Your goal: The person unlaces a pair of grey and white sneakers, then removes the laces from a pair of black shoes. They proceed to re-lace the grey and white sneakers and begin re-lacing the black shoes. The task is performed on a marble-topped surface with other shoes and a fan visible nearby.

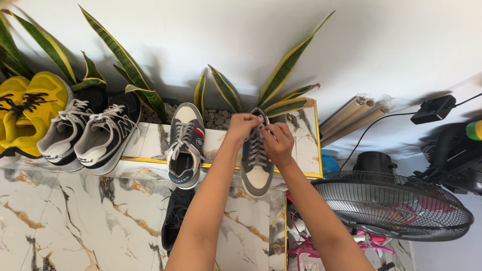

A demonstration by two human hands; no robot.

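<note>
Risk: the grey sneaker (256, 165) overhangs the marble ledge (150, 140) toward the person; a hard tug on the laces could tip it off the edge
Cause: both hands pull at its far end while nothing pins the near toe
Left hand (242, 125): fingers pinched shut on a white lace
Right hand (277, 143): closed on the lace beside it
Sneaker look: grey upper, cream toe, white laces, directly under the hands
Left of the hands: its twin sneaker (185, 145), also hanging over the edge
</note>
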